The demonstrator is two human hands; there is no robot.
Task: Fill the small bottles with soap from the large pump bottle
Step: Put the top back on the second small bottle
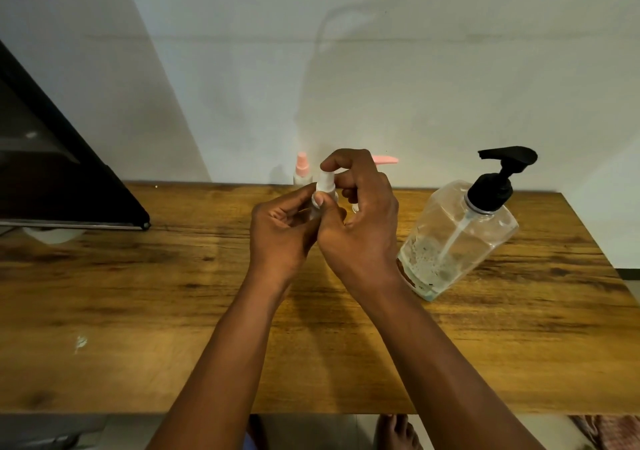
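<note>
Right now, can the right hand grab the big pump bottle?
Probably not yet. The right hand and left hand are both busy holding a small white bottle. The large pump bottle stands close on its right, nothing between them.

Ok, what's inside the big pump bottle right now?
The pump bottle is mostly empty: a shallow, frothy layer of soap lies at the bottom, and the clear dip tube runs down into it. Nothing else shows inside it.
</note>
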